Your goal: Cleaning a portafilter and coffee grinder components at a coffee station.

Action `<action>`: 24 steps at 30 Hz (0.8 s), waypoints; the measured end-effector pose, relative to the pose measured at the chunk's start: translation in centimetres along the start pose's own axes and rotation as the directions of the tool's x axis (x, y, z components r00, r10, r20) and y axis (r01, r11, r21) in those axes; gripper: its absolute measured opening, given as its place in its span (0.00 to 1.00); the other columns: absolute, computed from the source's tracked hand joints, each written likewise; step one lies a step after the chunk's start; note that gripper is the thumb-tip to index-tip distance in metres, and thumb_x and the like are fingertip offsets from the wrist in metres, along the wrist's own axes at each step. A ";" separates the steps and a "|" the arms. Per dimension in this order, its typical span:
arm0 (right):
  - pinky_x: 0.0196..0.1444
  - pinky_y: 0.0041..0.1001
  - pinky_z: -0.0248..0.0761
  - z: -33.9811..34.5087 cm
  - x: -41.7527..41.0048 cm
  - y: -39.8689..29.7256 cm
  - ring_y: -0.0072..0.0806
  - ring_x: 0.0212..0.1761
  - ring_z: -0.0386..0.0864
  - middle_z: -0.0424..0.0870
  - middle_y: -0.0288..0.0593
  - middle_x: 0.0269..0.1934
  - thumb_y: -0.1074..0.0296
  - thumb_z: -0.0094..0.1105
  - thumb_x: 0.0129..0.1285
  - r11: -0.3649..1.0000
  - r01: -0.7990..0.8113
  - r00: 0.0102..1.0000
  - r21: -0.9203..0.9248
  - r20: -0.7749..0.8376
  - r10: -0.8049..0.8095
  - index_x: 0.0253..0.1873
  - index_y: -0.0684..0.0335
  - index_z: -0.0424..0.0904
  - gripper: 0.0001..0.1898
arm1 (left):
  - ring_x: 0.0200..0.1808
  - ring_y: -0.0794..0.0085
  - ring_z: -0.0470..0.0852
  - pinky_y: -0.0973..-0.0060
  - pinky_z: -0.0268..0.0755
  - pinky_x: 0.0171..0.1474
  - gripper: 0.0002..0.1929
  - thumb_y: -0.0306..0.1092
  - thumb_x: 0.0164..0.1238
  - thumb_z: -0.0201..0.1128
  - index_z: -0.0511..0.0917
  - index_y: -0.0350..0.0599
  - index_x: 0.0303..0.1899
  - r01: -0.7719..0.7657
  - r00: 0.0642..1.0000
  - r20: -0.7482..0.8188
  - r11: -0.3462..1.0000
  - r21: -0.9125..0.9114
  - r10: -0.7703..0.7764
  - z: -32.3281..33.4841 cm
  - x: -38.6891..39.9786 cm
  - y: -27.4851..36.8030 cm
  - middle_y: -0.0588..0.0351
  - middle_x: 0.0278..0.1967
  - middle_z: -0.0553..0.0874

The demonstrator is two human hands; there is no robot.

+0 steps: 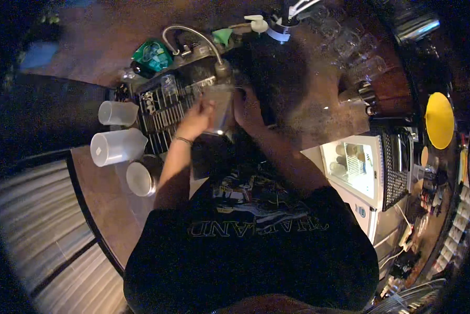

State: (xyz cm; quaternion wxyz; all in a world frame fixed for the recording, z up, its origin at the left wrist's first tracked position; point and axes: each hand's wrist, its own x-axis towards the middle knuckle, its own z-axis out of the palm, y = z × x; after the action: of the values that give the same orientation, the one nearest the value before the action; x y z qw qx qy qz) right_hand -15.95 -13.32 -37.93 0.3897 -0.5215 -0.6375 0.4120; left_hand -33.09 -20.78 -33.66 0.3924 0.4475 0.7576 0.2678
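Over the sink, I hold a see-through container point(221, 106) between both hands, tilted below the faucet spout. My left hand point(198, 117), with a thin bracelet at the wrist, lies against its left side with fingers bent. My right hand point(247, 106) grips the opposite side near the upper edge, its fingertips partly hidden in shadow. Motion blurs the container, so its contents cannot be told. The curved metal faucet point(195, 31) arches over from behind. A dish rack point(162, 123) stands left of my left hand, holding a clear glass point(169, 84).
Left of the rack lie two translucent plastic jugs point(119, 147) point(118, 113) and a round container point(140, 178). A green bag point(152, 55) sits behind the sink, with a pump bottle point(257, 24) farther right. Several glasses point(348, 43) stand back right. A lit glass-door fridge point(350, 167) is on my right.
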 end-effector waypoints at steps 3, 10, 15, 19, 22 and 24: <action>0.48 0.45 0.74 3.7 -0.3 4.0 0.50 0.44 0.82 0.84 0.55 0.44 0.52 0.50 0.73 0.999 0.033 0.999 0.031 -0.016 -0.033 0.55 0.65 0.77 0.20 | 0.64 0.41 0.74 0.62 0.67 0.67 0.29 0.48 0.77 0.49 0.66 0.33 0.68 -0.298 0.912 -0.105 0.819 0.491 0.395 2.3 -1.3 -2.2 0.33 0.65 0.73; 0.48 0.48 0.74 4.5 -2.6 3.2 0.61 0.43 0.80 0.83 0.62 0.42 0.50 0.50 0.73 0.824 0.332 0.925 -0.459 -0.014 -0.380 0.51 0.68 0.77 0.22 | 0.72 0.41 0.64 0.58 0.56 0.74 0.32 0.47 0.76 0.52 0.62 0.31 0.70 -0.289 0.897 -0.119 0.768 0.572 0.427 1.5 -5.5 1.9 0.31 0.71 0.65; 0.42 0.45 0.72 1.6 -2.1 -1.5 0.58 0.39 0.77 0.80 0.61 0.40 0.54 0.53 0.72 0.965 -0.087 0.994 0.247 0.091 0.066 0.50 0.69 0.75 0.19 | 0.73 0.48 0.65 0.61 0.56 0.74 0.31 0.45 0.76 0.56 0.63 0.32 0.70 -0.431 0.828 -0.153 0.787 0.441 0.539 -2.2 -2.8 1.0 0.33 0.70 0.67; 0.47 0.39 0.71 -1.5 -2.6 -3.2 0.48 0.40 0.79 0.82 0.55 0.39 0.48 0.45 0.76 0.966 -0.244 0.969 0.086 0.044 0.241 0.50 0.68 0.75 0.24 | 0.65 0.59 0.74 0.69 0.62 0.69 0.29 0.47 0.77 0.56 0.67 0.30 0.67 -0.292 0.844 -0.483 0.955 -0.047 0.234 -2.8 -5.6 2.1 0.42 0.63 0.76; 0.47 0.38 0.70 0.1 -2.6 0.6 0.40 0.38 0.77 0.80 0.50 0.35 0.47 0.43 0.77 0.921 -0.020 0.999 0.389 -0.032 0.035 0.47 0.67 0.75 0.24 | 0.56 0.56 0.79 0.68 0.68 0.62 0.21 0.43 0.79 0.52 0.75 0.33 0.58 -0.331 0.737 -0.624 0.943 0.004 0.261 -0.3 -8.6 3.4 0.42 0.54 0.81; 0.45 0.36 0.70 -0.3 -3.3 0.7 0.37 0.37 0.77 0.79 0.48 0.34 0.47 0.43 0.77 0.922 -0.036 0.999 0.387 0.024 0.029 0.46 0.66 0.75 0.24 | 0.52 0.57 0.80 0.68 0.70 0.58 0.19 0.42 0.81 0.47 0.78 0.33 0.53 -0.129 0.877 -0.473 0.908 -0.398 -0.082 1.7 -9.1 0.8 0.43 0.49 0.84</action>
State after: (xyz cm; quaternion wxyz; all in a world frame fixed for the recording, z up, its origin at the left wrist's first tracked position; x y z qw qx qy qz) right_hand -14.93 -16.48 -38.65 0.4725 -0.4412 -0.5383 0.5407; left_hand -28.64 -28.43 -30.76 0.2756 0.2821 0.7503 0.5306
